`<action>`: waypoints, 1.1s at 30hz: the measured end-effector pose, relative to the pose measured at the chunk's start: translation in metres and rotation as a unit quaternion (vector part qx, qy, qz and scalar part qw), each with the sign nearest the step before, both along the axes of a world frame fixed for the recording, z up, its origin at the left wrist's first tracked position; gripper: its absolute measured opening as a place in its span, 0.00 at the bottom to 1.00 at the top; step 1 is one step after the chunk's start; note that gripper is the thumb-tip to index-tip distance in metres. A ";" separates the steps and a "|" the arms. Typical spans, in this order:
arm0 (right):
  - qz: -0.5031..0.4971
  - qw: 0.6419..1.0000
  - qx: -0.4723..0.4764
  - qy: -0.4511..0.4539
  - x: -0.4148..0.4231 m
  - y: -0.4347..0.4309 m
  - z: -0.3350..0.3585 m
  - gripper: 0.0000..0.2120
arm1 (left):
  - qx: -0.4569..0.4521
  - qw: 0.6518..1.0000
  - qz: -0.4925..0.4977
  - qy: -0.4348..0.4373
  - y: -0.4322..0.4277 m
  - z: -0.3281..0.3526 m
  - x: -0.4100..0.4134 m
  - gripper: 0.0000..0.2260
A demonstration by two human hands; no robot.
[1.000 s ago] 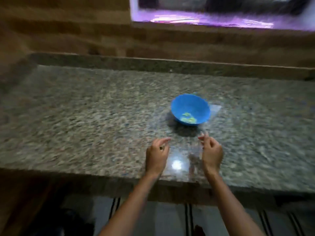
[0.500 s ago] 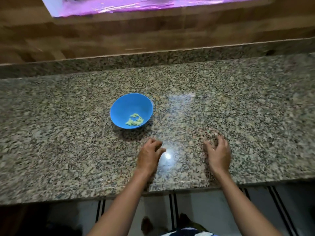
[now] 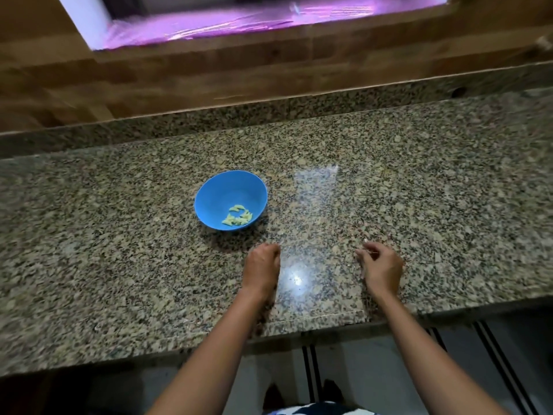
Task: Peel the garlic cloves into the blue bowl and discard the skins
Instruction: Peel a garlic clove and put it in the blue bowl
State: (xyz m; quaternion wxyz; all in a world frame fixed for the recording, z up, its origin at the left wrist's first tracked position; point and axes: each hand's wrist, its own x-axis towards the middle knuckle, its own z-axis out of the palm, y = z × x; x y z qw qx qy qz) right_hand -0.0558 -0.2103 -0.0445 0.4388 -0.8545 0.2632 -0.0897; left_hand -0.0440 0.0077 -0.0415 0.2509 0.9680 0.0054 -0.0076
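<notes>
Left hand (image 3: 261,269) low over the granite counter (image 3: 119,235), fingers curled tight under the palm; contents hidden, cannot tell if it holds anything. Right hand (image 3: 381,265) well apart, fingers (image 3: 369,250) half-curled, tips near the stone; pale speck at one tip, unclear whether skin or nail. Blue bowl (image 3: 221,190) upright just beyond left hand, peeled garlic cloves (image 3: 238,216) inside.

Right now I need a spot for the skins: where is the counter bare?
Bare counter runs left of the blue bowl and right of the right hand, plus the strip behind the bowl to the backsplash. Tightest: between bowl and left hand.
</notes>
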 end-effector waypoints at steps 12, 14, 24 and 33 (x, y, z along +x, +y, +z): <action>0.028 0.897 0.434 0.079 0.006 0.081 0.026 0.11 | -0.118 0.981 0.149 -0.033 0.061 0.060 0.075 0.12; 0.021 0.886 0.455 0.089 0.007 0.086 0.028 0.12 | -0.126 0.981 0.122 -0.089 0.050 0.063 0.062 0.12; -0.025 0.865 0.501 0.027 0.007 0.102 0.020 0.09 | -0.484 0.834 0.154 0.215 -0.022 0.030 -0.008 0.08; 0.108 0.974 0.199 0.005 0.009 0.077 0.008 0.09 | -0.403 0.878 0.145 0.216 0.008 0.020 0.000 0.07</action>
